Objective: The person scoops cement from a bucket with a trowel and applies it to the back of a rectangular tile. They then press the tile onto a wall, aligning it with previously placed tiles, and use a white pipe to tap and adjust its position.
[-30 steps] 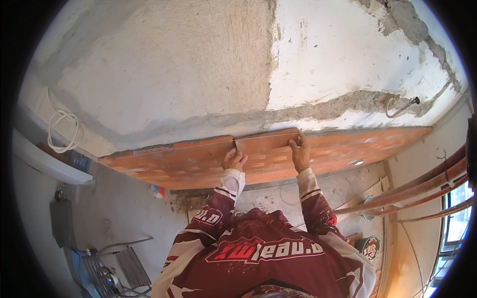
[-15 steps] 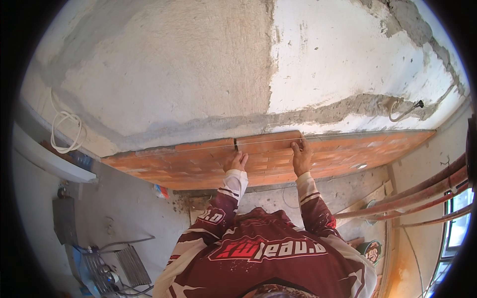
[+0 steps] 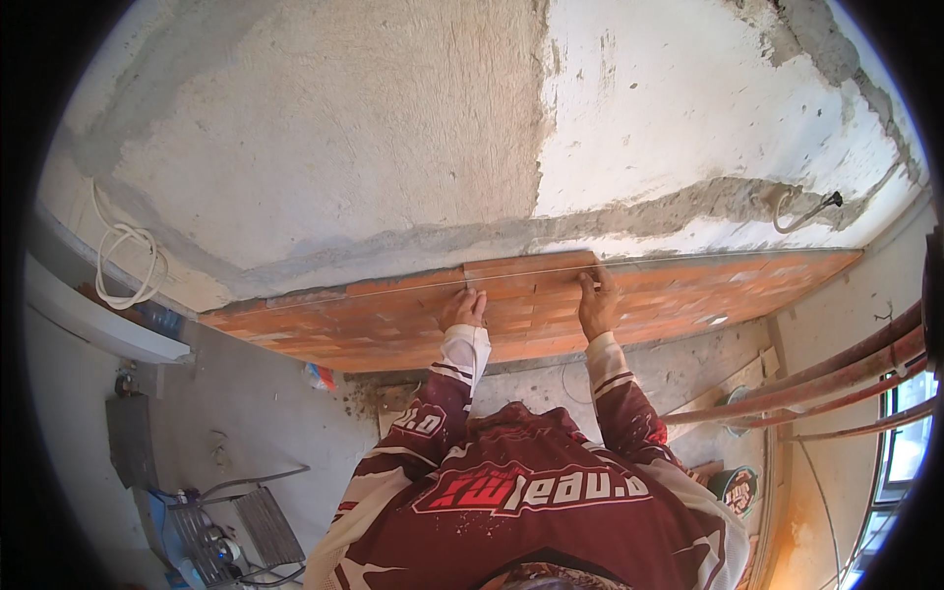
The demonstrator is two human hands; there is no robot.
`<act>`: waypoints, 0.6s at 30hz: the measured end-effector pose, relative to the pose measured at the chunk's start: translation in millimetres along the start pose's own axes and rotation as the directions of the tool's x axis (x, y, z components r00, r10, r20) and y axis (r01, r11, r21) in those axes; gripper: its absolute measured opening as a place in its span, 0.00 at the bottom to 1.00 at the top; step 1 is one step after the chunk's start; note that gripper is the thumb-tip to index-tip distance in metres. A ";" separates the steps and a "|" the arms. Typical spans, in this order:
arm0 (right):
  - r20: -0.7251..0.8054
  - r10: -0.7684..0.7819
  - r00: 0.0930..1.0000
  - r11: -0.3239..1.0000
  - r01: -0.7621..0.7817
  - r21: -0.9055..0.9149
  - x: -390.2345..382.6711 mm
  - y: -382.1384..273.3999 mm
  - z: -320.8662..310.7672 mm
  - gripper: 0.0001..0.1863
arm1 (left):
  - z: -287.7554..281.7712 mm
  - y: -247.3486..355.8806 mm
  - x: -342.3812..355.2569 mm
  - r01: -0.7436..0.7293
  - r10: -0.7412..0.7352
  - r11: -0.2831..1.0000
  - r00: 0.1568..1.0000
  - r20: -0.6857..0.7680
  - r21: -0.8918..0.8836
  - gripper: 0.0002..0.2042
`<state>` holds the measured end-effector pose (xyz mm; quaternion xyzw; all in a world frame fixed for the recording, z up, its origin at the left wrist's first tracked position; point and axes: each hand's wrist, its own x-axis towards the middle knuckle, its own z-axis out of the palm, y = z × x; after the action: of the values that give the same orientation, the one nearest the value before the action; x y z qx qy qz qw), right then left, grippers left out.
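A long orange-red brick tile (image 3: pixel 526 265) sits in the top course of the brick facing, its left end meeting the neighbouring tile (image 3: pixel 405 281). My right hand (image 3: pixel 598 305) grips its right end, fingertips at the corner. At the lower left of the same tile, my left hand (image 3: pixel 462 309) has its fingers closed together against the face, near the joint. A thin pale string (image 3: pixel 379 287) runs taut along the course and crosses in front of the tile.
Above the tiles rises a rough plastered wall (image 3: pixel 374 138). A white cable coil (image 3: pixel 128 261) hangs at left, and a dark-tipped conduit (image 3: pixel 811 214) sticks out at right. Reddish pipes (image 3: pixel 816 383) slant in from the right. A bucket (image 3: pixel 733 487) stands low right; a folded metal frame (image 3: pixel 265 521) lies low left.
The brick tile has shifted left, and the dark gap at its left end has closed. My right hand has moved slightly left with it, while my left hand has dropped slightly left.
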<state>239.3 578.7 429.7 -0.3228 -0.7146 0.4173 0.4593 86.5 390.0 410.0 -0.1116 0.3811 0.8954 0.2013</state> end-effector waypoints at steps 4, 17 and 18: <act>-0.010 0.040 0.999 0.998 -0.039 0.046 -2.9 4.0 0.1 0.16 | -2.1 -0.7 -1.8 -0.105 0.103 0.971 0.994 0.021 0.216 0.10; -0.088 0.050 0.995 0.995 -0.042 0.091 -1.9 5.6 7.4 0.14 | 4.1 8.7 -13.4 0.012 -0.015 0.995 0.999 0.038 0.095 0.10; -0.077 0.060 0.995 0.994 -0.053 0.096 -2.2 1.3 7.3 0.13 | 2.7 9.3 -13.3 0.007 -0.013 0.995 0.998 0.055 0.100 0.12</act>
<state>233.4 575.2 425.9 -0.3372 -0.6661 0.4500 0.4900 94.2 382.5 422.4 -0.0786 0.4191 0.8770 0.2216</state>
